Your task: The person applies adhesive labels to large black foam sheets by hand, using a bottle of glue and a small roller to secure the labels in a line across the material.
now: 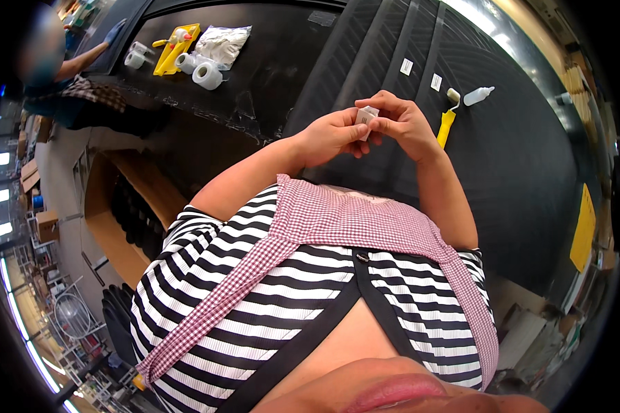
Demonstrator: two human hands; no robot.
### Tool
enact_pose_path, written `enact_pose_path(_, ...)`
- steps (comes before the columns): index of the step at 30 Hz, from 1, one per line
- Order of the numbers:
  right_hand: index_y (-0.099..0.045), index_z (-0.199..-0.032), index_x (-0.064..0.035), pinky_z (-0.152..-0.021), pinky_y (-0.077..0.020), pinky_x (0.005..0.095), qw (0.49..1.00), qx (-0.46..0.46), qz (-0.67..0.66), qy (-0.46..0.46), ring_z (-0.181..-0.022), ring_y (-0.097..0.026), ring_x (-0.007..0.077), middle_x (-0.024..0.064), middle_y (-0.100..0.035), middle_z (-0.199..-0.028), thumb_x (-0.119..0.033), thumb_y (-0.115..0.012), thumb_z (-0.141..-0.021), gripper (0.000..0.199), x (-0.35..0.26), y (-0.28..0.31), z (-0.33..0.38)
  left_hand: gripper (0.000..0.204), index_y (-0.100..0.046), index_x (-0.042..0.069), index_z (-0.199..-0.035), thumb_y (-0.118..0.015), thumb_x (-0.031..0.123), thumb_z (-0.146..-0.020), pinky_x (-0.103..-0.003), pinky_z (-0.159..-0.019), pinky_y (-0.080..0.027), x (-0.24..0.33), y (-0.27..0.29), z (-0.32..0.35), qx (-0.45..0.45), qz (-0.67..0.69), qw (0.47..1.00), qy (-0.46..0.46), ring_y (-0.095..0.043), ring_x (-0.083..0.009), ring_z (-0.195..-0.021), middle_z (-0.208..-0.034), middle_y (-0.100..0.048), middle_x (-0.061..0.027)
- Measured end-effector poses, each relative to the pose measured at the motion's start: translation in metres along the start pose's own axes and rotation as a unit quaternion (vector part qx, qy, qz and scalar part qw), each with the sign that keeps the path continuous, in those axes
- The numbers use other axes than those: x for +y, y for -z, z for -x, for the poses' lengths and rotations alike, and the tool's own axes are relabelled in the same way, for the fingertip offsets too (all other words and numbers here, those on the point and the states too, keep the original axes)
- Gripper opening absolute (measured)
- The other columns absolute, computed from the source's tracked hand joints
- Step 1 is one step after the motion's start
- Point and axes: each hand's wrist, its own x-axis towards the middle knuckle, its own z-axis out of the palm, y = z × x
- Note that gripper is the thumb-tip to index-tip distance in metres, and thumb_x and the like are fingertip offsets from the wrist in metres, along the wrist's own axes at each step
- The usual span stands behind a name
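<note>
Over the near edge of a black ribbed sheet (365, 48), both my hands meet at a small wad of white labels (366, 117). My left hand (328, 138) pinches it from the left, thumb on top. The fingers of my right hand (401, 124) are closed on its upper right edge. Two similar white labels, one farther off (406, 66) and one nearer (436, 82), lie on the sheet beyond. Right of my right hand are a small roller with a yellow handle (446, 127) and a white squeeze bottle (478, 95).
On the black table at far left sit a yellow tray (177, 49), several white rolls (207, 76) and a crumpled plastic bag (223, 45). Another person (62, 89) stands there, a gloved hand on the table edge. An open cardboard box (110, 234) stands on the floor to my left.
</note>
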Motion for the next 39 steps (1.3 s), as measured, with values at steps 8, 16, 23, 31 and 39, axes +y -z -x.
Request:
enact_pose_path(8, -0.07, -0.122, -0.0001, -0.083, -0.0526, 0.0259, 0.992, 0.111, 0.029, 0.051, -0.091, -0.064, 0.0112, 0.0005, -0.062, -0.099, -0.015, -0.072, -0.095, 0.031, 0.02, -0.021, -0.016, 0.019, -0.056, 0.008, -0.115, -0.052, 0.025, -0.108, -0.023, -0.069, -0.046, 0.002, 0.045, -0.011, -0.072, 0.028, 0.996, 0.035, -0.053, -0.0059, -0.074, -0.096, -0.062, -0.0013)
enact_pose_path(16, -0.067, -0.118, -0.0006, -0.08, -0.0536, 0.024, 0.948, 0.25, 0.19, 0.056, -0.087, -0.066, 0.0089, 0.0026, -0.068, -0.097, -0.013, -0.078, -0.09, 0.032, 0.014, -0.06, -0.03, 0.021, -0.06, 0.006, -0.106, -0.057, 0.026, -0.106, -0.023, -0.06, -0.045, 0.021, 0.069, -0.006, -0.015, -0.128, 0.992, -0.011, -0.053, -0.0057, -0.066, -0.083, -0.064, 0.0003)
enact_pose_path(23, -0.067, -0.106, 0.0009, -0.074, -0.054, 0.0226, 0.93, 0.291, 0.222, 0.023, -0.081, -0.067, 0.0083, 0.004, -0.07, -0.091, -0.005, -0.07, -0.094, 0.014, 0.003, -0.089, -0.044, 0.019, -0.06, 0.004, -0.107, -0.058, 0.023, -0.104, -0.024, -0.062, -0.048, 0.03, 0.085, 0.0, -0.036, -0.175, 0.983, -0.038, -0.057, -0.0082, -0.069, -0.087, -0.067, -0.0023)
enact_pose_path(31, -0.067, -0.101, -0.0001, -0.069, -0.0523, 0.0217, 0.921, 0.325, 0.215, -0.002, -0.075, -0.064, 0.007, 0.0033, -0.07, -0.088, -0.002, -0.065, -0.096, 0.006, 0.005, -0.094, -0.046, 0.019, -0.064, 0.003, -0.108, -0.056, 0.019, -0.105, -0.026, -0.068, -0.051, 0.018, 0.097, -0.002, -0.046, -0.16, 0.985, -0.039, -0.06, -0.0093, -0.073, -0.087, -0.068, -0.0028)
enact_pose_path(39, -0.07, -0.111, -0.0019, -0.068, -0.0517, 0.0221, 0.937, 0.329, 0.115, -0.025, -0.078, -0.065, 0.0075, 0.0028, -0.07, -0.094, -0.008, -0.069, -0.095, 0.017, 0.027, -0.079, -0.039, 0.021, -0.068, 0.001, -0.104, -0.057, 0.018, -0.104, -0.025, -0.066, -0.05, -0.007, 0.111, -0.018, -0.008, -0.152, 0.988, 0.02, -0.06, -0.0088, -0.069, -0.083, -0.067, -0.0026)
